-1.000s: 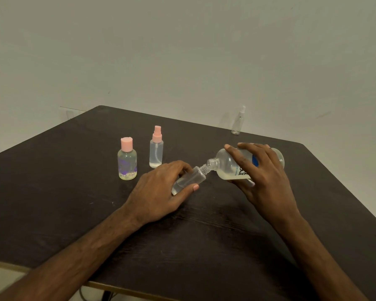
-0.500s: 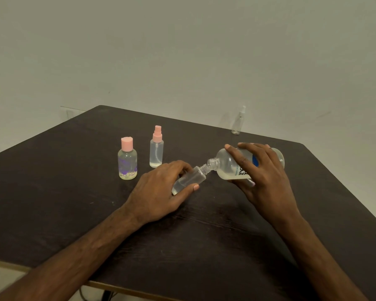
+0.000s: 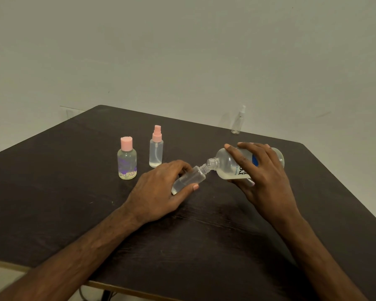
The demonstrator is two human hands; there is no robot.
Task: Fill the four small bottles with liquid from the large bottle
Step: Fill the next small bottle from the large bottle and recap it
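Observation:
My right hand [image 3: 263, 181] grips the large clear bottle [image 3: 228, 166], tipped on its side with its open neck pointing left. That neck meets the open mouth of a small clear bottle [image 3: 191, 178], which my left hand [image 3: 161, 192] holds tilted just above the table. Clear liquid lies in the lower parts of both bottles. Left of my hands stand two capped small bottles: a round one with a pink cap [image 3: 127, 158] and a slim spray bottle with a pink pump [image 3: 156, 147]. A fourth small clear spray bottle [image 3: 238, 121] stands at the table's far edge.
The dark wooden table [image 3: 52, 192] carries everything, its near edge running along the bottom left. A plain pale wall rises behind it. The table's right corner lies just past my right hand.

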